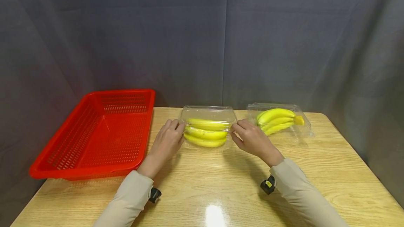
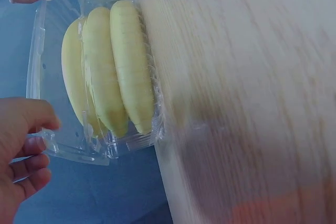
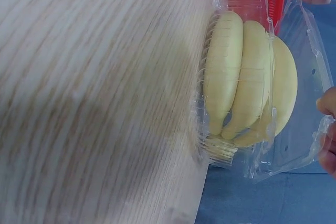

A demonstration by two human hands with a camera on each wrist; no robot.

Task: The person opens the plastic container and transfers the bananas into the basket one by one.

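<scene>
Left hand and right hand fingers pinch a tilted clear lid above 3 bananas.

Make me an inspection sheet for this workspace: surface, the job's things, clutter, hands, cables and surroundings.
Surface: light wood-grain table, with a bright glare patch near the person.
Job's things: clear plastic clamshell container with bananas inside; its lid is raised.
Clutter (not in hand): red perforated basket at left; second clamshell at right with a banana bunch, lid state unclear.
Hands: left hand pinches the lid's left side; right hand pinches its right side.
Cables: nothing seen.
Surroundings: dark grey curtain behind the table and at both sides.
</scene>
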